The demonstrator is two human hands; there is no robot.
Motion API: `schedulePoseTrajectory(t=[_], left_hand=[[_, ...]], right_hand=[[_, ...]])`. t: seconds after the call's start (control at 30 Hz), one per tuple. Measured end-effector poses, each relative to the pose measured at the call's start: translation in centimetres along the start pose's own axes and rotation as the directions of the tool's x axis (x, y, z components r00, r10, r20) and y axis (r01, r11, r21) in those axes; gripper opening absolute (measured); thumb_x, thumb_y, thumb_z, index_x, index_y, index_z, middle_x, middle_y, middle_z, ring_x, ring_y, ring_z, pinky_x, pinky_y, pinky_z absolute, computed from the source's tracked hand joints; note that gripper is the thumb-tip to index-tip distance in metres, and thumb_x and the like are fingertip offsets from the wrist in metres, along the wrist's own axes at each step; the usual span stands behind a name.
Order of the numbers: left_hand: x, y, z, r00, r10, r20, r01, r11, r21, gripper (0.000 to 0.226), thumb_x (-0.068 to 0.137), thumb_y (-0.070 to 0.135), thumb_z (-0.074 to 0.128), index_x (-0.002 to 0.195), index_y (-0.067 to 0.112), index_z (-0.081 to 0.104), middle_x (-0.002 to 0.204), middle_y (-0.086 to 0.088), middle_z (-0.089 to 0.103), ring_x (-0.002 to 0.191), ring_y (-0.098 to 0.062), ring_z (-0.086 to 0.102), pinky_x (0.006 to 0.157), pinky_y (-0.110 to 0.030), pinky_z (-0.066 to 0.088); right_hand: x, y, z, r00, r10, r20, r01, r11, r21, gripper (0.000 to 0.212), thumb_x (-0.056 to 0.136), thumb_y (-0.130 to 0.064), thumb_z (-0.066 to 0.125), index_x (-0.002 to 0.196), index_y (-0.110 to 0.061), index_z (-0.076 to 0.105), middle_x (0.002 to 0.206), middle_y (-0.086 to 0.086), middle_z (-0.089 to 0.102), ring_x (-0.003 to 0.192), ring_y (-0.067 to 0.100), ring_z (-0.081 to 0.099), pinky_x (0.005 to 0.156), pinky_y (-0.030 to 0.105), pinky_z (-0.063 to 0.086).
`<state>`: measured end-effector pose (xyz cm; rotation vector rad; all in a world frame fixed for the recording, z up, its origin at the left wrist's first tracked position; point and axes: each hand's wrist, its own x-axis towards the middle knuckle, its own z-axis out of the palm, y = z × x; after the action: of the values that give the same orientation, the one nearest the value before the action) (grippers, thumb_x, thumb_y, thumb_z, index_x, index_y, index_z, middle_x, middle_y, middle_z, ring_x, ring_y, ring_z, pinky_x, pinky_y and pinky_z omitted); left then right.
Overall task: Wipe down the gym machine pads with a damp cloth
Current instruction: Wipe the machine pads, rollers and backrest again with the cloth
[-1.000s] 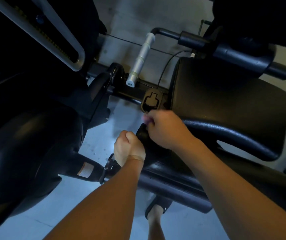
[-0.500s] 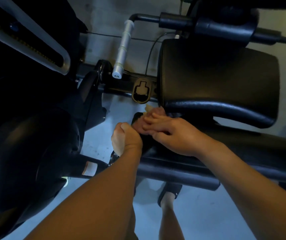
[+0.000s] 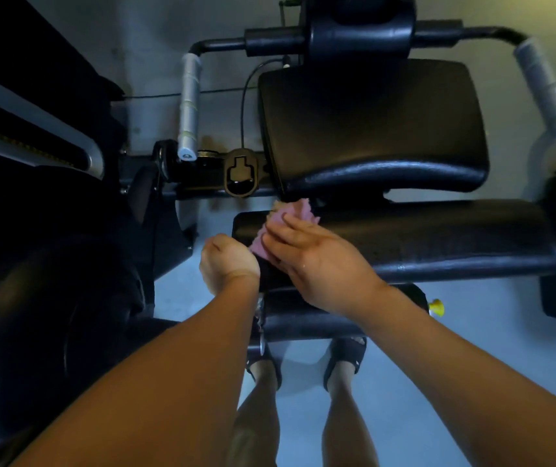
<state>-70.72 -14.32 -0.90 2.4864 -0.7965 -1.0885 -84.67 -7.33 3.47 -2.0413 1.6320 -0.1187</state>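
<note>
A black seat pad (image 3: 421, 237) of the gym machine runs across the middle of the view, with the black back pad (image 3: 371, 129) behind it. A pink cloth (image 3: 283, 215) lies on the seat pad's left end. My right hand (image 3: 307, 251) lies flat on the cloth with straight fingers and presses it onto the pad. My left hand (image 3: 227, 264) is curled round the pad's left front corner; what its fingers grip is hidden.
Two silver handles (image 3: 189, 106) (image 3: 546, 92) stick out on either side of the back pad. A large black machine housing (image 3: 44, 315) fills the left. A yellow knob (image 3: 436, 306) shows under the seat. My sandalled feet (image 3: 344, 362) stand on the pale floor below.
My right hand has flattened and spread the pink cloth on the seat pad's left end. The view has swung right, showing the whole seat and the right handle. My left hand stays at the corner.
</note>
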Motion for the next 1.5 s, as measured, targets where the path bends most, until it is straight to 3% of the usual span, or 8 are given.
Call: schedulePoseTrajectory(t=[0.23, 0.47, 0.57, 0.8, 1.07, 1.23, 1.33, 1.5], left_hand=[[-0.6, -0.1, -0.2, 0.999, 0.045, 0.001, -0.045, 0.999, -0.009, 0.046, 0.106, 0.030, 0.027, 0.122, 0.014, 0.066, 0.123, -0.014, 0.065, 0.100, -0.034, 0.056, 0.083, -0.038, 0.039], [-0.8, -0.5, -0.3, 0.987, 0.136, -0.089, -0.136, 0.991, 0.000, 0.044, 0.105, 0.030, 0.029, 0.125, 0.012, 0.064, 0.134, -0.017, 0.061, 0.122, -0.037, 0.054, 0.095, -0.038, 0.038], [-1.3, -0.4, -0.9, 0.978, 0.188, -0.092, -0.181, 0.980, 0.081, 0.044, 0.104, 0.033, 0.027, 0.132, 0.012, 0.054, 0.140, -0.016, 0.056, 0.123, -0.038, 0.054, 0.098, -0.043, 0.039], [-2.5, 0.7, -1.5, 0.873, 0.488, 0.012, -0.462, 0.819, 0.340, 0.040, 0.105, 0.041, 0.032, 0.130, 0.014, 0.048, 0.141, -0.012, 0.044, 0.132, -0.034, 0.041, 0.103, -0.048, 0.035], [-2.5, 0.7, 0.2, 0.859, 0.506, 0.073, -0.479, 0.747, 0.462, 0.046, 0.101, 0.041, 0.028, 0.134, 0.021, 0.053, 0.142, -0.008, 0.050, 0.133, -0.032, 0.043, 0.103, -0.050, 0.039], [-2.3, 0.2, 0.8, 0.839, 0.543, 0.034, -0.509, 0.762, 0.400, 0.044, 0.102, 0.038, 0.030, 0.130, 0.020, 0.058, 0.133, -0.005, 0.058, 0.125, -0.032, 0.050, 0.099, -0.047, 0.041], [-1.8, -0.1, 1.1, 0.827, 0.562, 0.010, -0.528, 0.772, 0.353, 0.042, 0.101, 0.036, 0.031, 0.127, 0.021, 0.060, 0.130, -0.005, 0.061, 0.121, -0.031, 0.054, 0.094, -0.043, 0.041], [-1.7, -0.4, 1.4, 0.812, 0.584, -0.005, -0.555, 0.774, 0.304, 0.040, 0.101, 0.033, 0.033, 0.126, 0.021, 0.062, 0.129, -0.009, 0.063, 0.119, -0.033, 0.055, 0.093, -0.041, 0.040]], right_hand=[[-0.4, 2.0, -0.5, 0.931, 0.341, -0.131, -0.354, 0.930, -0.097, 0.041, 0.103, -0.035, 0.041, 0.142, -0.024, 0.049, 0.139, 0.004, 0.054, 0.137, 0.027, 0.044, 0.115, 0.051, 0.037], [-2.1, -1.3, 2.2, 0.977, 0.177, -0.119, -0.187, 0.979, -0.082, 0.064, 0.102, -0.027, 0.051, 0.161, -0.022, 0.027, 0.169, 0.006, 0.023, 0.157, 0.027, 0.013, 0.129, 0.044, 0.010], [-4.4, 0.4, 1.9, 0.962, 0.210, -0.176, -0.221, 0.974, -0.045, 0.059, 0.100, -0.024, 0.060, 0.156, -0.027, 0.040, 0.165, 0.006, 0.033, 0.155, 0.028, 0.023, 0.127, 0.046, 0.019], [-6.0, 2.1, 0.7, 0.724, 0.661, -0.196, -0.676, 0.737, -0.012, 0.051, 0.109, -0.047, 0.020, 0.160, -0.043, 0.019, 0.172, 0.010, -0.005, 0.156, 0.039, -0.010, 0.126, 0.047, -0.007], [-6.0, -0.5, 3.6, 0.927, 0.312, -0.207, -0.346, 0.925, -0.155, 0.076, 0.103, -0.036, 0.049, 0.163, -0.037, 0.002, 0.172, 0.009, -0.004, 0.157, 0.034, -0.007, 0.128, 0.050, 0.000], [-9.2, 3.8, 2.6, 0.748, 0.550, -0.372, -0.615, 0.784, -0.079, 0.054, 0.110, -0.046, 0.028, 0.162, -0.031, 0.024, 0.169, 0.009, 0.022, 0.157, 0.032, 0.016, 0.127, 0.054, 0.010], [-8.4, 1.9, 3.7, 0.683, 0.584, -0.439, -0.658, 0.753, -0.021, 0.055, 0.108, -0.033, 0.039, 0.161, -0.021, 0.028, 0.168, 0.016, 0.021, 0.155, 0.041, 0.012, 0.127, 0.055, 0.007], [-7.6, -3.4, 6.8, 0.904, 0.321, -0.282, -0.372, 0.916, -0.149, 0.081, 0.093, -0.018, 0.035, 0.164, -0.020, -0.005, 0.169, 0.011, -0.018, 0.155, 0.036, -0.017, 0.126, 0.055, -0.005]])
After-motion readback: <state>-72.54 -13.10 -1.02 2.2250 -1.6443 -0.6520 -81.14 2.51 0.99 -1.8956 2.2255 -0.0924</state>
